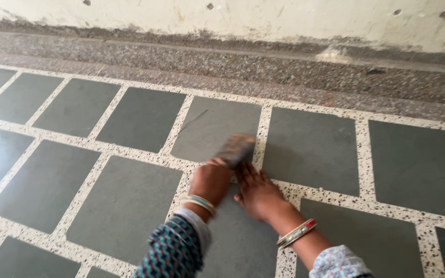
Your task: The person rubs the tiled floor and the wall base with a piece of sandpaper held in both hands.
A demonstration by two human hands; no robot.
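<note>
The floor [130, 206] filled nearly the whole view: dark grey square tiles [312, 149] set in a grid, parted by pale speckled bands [263, 128]. Along the far edge ran a speckled stone skirting [284, 72], and above it a stained, pale wall [233, 18]. Near the middle of the floor, toward its near edge, two forearms reached in from below. The left sleeve [173, 249] was patterned in blue, red and white, the right sleeve [338, 262] pale blue. Each wrist wore bangles [199, 202]. The left hand [210, 180] was curled shut around the near end of a small brush [237, 149], blurred and brownish, so its exact kind could not be told. The brush lay just beyond both hands, toward the skirting; its long axis ran from the left fist up and slightly rightward, its far end resting over the corner of a grey tile beside a pale band. The right hand [257, 193] lay flat, palm down, on the floor just beside the left, its fingers [245, 172] spread and pointing toward the brush, their tips close to or touching its near end; the blur left that unclear. It clasped nothing. The left hand was thus the nearer of the two, already on the brush, with the right close alongside. A thin dark scratch or strand [194, 121] marked the tile beyond the brush.
</note>
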